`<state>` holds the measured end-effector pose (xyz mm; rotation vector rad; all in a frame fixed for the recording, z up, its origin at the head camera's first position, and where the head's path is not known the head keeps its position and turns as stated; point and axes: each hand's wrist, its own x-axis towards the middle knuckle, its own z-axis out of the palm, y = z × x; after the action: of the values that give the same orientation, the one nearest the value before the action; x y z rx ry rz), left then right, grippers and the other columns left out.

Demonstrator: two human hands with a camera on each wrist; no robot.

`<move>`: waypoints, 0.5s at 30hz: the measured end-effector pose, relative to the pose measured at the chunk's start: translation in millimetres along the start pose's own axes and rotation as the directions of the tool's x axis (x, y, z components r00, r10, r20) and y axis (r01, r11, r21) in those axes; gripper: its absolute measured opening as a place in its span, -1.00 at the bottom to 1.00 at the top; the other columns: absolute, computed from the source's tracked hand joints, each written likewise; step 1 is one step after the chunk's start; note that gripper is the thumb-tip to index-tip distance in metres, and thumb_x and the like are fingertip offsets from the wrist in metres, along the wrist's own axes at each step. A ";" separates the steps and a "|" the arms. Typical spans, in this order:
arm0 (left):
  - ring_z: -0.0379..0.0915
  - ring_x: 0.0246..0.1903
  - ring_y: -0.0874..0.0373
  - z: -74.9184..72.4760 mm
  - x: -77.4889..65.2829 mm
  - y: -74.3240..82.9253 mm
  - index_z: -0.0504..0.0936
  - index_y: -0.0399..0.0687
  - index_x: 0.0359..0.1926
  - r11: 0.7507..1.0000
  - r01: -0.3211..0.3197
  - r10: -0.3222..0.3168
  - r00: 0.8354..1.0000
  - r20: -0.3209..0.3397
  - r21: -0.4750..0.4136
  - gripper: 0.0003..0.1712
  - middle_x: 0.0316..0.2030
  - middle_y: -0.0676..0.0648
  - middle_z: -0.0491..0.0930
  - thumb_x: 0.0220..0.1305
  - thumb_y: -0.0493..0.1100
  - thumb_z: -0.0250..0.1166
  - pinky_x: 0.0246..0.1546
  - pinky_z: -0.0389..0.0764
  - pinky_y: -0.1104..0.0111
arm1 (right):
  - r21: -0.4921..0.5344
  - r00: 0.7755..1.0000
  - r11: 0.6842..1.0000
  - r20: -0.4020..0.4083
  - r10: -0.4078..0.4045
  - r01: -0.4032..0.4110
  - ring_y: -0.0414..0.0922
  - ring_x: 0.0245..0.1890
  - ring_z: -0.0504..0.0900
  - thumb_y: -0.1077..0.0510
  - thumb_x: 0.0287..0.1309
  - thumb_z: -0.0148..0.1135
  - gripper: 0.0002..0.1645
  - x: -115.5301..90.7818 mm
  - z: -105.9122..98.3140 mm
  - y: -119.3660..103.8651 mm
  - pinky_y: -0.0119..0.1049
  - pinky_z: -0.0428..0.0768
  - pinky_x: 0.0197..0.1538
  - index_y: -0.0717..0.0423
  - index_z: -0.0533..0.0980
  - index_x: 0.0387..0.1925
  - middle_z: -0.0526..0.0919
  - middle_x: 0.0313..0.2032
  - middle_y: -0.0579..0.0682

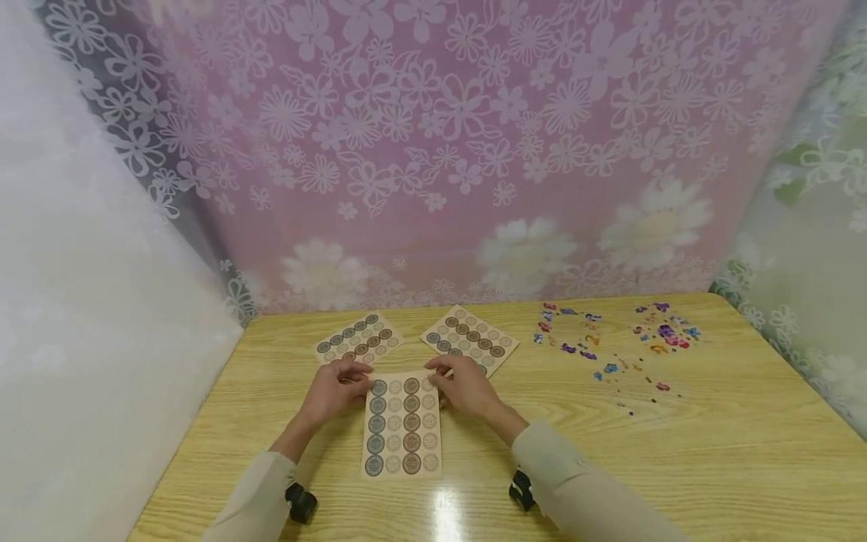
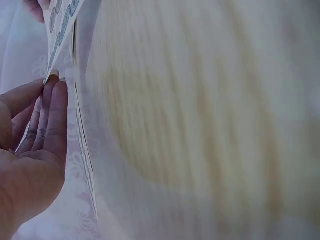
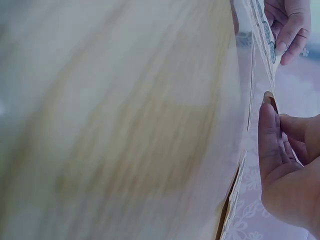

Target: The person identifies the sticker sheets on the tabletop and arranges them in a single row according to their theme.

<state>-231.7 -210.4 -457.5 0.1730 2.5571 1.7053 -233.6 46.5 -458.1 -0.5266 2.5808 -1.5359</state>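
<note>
Both hands hold a tan sheet of round stickers (image 1: 403,444) by its two upper corners, near the middle of the table. Columns of dark blue, pale and brown circles cover it. Thumb and fingers of the left hand (image 1: 336,393) pinch the upper left corner. At the upper right corner, the right hand (image 1: 467,388) pinches the edge the same way. From the wrist views, the left hand (image 2: 37,130) and right hand (image 3: 290,160) grip the sheet's edges, and the sheet stands raised off the table at those edges.
Behind the hands lie two similar sticker sheets, one at left (image 1: 359,337) and one at right (image 1: 470,339). Small colourful flower-shaped pieces (image 1: 667,333) are scattered on the right side of the wooden table (image 1: 596,467). A pink floral curtain (image 1: 433,150) hangs along the back edge.
</note>
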 end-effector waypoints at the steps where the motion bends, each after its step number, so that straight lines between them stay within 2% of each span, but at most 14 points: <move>1: 0.59 -0.32 0.04 -1.2 -1.3 -1.0 0.65 -0.36 -0.11 1.000 0.004 -0.004 1.000 0.001 -0.015 -0.74 -0.22 -0.18 0.52 0.15 -0.37 0.36 -0.34 0.65 0.26 | 0.003 1.000 1.000 -0.002 -0.001 0.001 -0.11 -0.40 0.60 0.28 0.27 0.18 -0.70 -0.6 1.0 -1.0 -0.31 0.60 -0.50 0.27 0.56 0.02 0.51 -0.33 -0.01; 5: 0.61 -0.32 0.00 -7.2 -6.4 -2.9 0.61 -0.40 -0.06 0.996 0.026 -0.024 1.000 0.020 -0.086 -0.70 -0.19 -0.23 0.57 0.17 -0.36 0.35 -0.32 0.65 0.21 | 0.023 1.000 1.000 -0.006 0.010 -0.010 -0.11 -0.43 0.61 0.29 0.27 0.18 -0.70 -2.1 5.7 -5.1 -0.30 0.61 -0.49 0.27 0.55 0.02 0.51 -0.32 0.01; 8: 0.61 -0.33 -0.04 -12.4 -13.8 3.6 0.57 -0.46 -0.01 0.992 0.057 -0.054 0.998 0.028 -0.117 -0.66 -0.24 -0.27 0.62 0.18 -0.39 0.32 -0.30 0.64 0.12 | 0.053 0.999 0.998 -0.003 0.032 -0.032 -0.08 -0.50 0.62 0.29 0.27 0.18 -0.70 -2.6 10.3 -9.3 -0.25 0.62 -0.49 0.28 0.55 0.02 0.51 -0.33 0.01; 12: 0.60 -0.36 0.00 -20.6 -18.7 1.7 0.56 -0.46 0.00 0.989 0.089 -0.088 0.996 0.010 -0.121 -0.64 -0.27 -0.23 0.61 0.17 -0.39 0.33 -0.32 0.64 0.14 | 0.099 0.998 0.993 0.011 0.060 -0.061 -0.06 -0.55 0.62 0.29 0.27 0.18 -0.72 -0.1 18.9 -14.7 -0.23 0.62 -0.48 0.27 0.56 0.00 0.52 -0.36 0.01; 15: 0.59 -0.37 0.05 -29.9 -19.8 -7.9 0.56 -0.42 0.02 0.986 0.104 -0.105 0.994 -0.002 -0.129 -0.62 -0.27 -0.18 0.59 0.17 -0.36 0.35 -0.35 0.65 0.21 | 0.140 0.997 0.987 0.026 0.069 -0.072 -0.04 -0.53 0.63 0.29 0.26 0.18 -0.73 2.4 27.2 -19.2 -0.24 0.63 -0.47 0.27 0.57 -0.02 0.52 -0.36 0.02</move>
<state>-215.9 -243.4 -453.5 0.0239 2.4048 1.8270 -224.3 14.7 -454.5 -0.4293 2.4242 -1.6639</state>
